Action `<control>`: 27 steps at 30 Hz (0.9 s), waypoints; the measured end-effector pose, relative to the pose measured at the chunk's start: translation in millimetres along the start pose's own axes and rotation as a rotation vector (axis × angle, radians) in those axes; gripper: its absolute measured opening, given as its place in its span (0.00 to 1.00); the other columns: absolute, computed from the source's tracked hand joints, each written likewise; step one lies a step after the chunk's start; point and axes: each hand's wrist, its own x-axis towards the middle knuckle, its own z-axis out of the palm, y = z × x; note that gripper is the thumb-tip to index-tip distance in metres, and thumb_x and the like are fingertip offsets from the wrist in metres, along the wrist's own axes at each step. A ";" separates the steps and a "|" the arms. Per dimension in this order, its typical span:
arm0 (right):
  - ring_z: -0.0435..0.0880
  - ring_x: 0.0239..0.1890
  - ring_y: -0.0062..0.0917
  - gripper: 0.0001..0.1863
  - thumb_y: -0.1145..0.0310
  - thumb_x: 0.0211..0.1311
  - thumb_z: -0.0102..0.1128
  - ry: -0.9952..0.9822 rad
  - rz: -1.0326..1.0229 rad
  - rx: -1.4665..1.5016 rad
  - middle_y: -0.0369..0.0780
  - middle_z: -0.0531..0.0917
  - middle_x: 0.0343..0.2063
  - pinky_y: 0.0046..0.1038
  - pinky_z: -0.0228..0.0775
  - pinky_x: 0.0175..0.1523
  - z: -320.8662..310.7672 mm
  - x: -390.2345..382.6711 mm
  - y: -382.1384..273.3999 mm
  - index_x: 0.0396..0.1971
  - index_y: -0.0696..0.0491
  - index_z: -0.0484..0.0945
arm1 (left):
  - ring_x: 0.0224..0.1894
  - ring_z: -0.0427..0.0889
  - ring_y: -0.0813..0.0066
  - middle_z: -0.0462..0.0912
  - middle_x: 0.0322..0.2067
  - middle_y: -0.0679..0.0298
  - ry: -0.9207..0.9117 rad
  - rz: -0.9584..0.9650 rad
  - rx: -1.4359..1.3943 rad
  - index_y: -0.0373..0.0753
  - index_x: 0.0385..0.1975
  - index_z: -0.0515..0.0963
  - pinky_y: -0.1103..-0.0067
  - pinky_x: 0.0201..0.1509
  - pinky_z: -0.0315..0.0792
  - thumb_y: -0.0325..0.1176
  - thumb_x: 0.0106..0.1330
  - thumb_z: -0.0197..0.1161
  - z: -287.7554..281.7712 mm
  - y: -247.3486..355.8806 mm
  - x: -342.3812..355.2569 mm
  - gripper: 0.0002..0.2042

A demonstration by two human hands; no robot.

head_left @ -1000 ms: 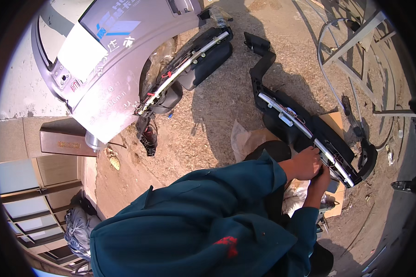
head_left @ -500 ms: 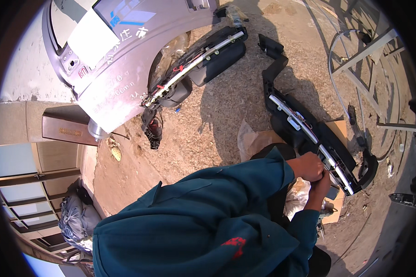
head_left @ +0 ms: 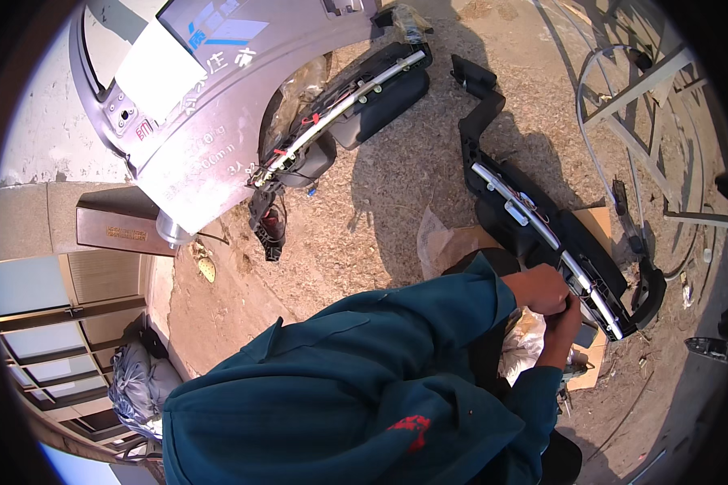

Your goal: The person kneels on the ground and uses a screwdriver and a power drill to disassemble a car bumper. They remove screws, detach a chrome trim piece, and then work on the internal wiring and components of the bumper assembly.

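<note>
Our left hand [head_left: 542, 289] and right hand [head_left: 564, 319] curled by the bar [head_left: 600, 305], contents unclear; white writing [head_left: 216, 61] marked the panel [head_left: 243, 93] at ten o'clock.

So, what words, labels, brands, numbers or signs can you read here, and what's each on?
I won't copy out wording, only say where it stands.
Lilac panel: large white characters, partly legible; smaller white writing, washed out by glare.
Same panel, left: small red lettering, blurred.
Same panel, top: blue markings, unclear.
Brown box: gold lettering, too small to read.
Teal jacket: red patch, no clear writing.
</note>
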 end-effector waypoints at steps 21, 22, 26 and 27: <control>0.78 0.24 0.19 0.14 0.58 0.77 0.62 0.106 -0.122 -0.137 0.35 0.84 0.28 0.24 0.66 0.27 17.9 -11.6 -7.5 0.39 0.54 0.86 | 0.40 0.92 0.41 0.92 0.35 0.46 0.013 0.010 -0.016 0.37 0.37 0.90 0.51 0.50 0.84 0.45 0.70 0.61 -8.0 -7.1 -4.3 0.17; 0.77 0.23 0.19 0.14 0.57 0.77 0.62 0.128 -0.126 -0.174 0.35 0.83 0.27 0.25 0.65 0.27 15.6 -10.1 -7.0 0.37 0.53 0.85 | 0.40 0.92 0.41 0.92 0.35 0.46 -0.003 0.010 -0.006 0.37 0.38 0.90 0.51 0.50 0.84 0.44 0.70 0.61 -7.1 -7.1 -4.2 0.17; 0.72 0.20 0.18 0.15 0.56 0.77 0.62 0.129 -0.113 -0.336 0.33 0.78 0.23 0.25 0.64 0.25 -3.1 -10.8 -9.1 0.33 0.52 0.83 | 0.42 0.92 0.41 0.91 0.39 0.47 0.091 0.081 -0.031 0.36 0.42 0.87 0.51 0.50 0.84 0.41 0.71 0.63 10.3 -10.3 -15.3 0.14; 0.70 0.19 0.18 0.15 0.56 0.77 0.62 0.174 -0.069 -0.319 0.31 0.75 0.21 0.25 0.64 0.25 0.7 -13.2 -5.3 0.31 0.51 0.82 | 0.44 0.91 0.41 0.90 0.39 0.48 0.116 0.094 -0.033 0.37 0.44 0.86 0.51 0.50 0.83 0.40 0.72 0.63 14.8 -18.4 -22.5 0.13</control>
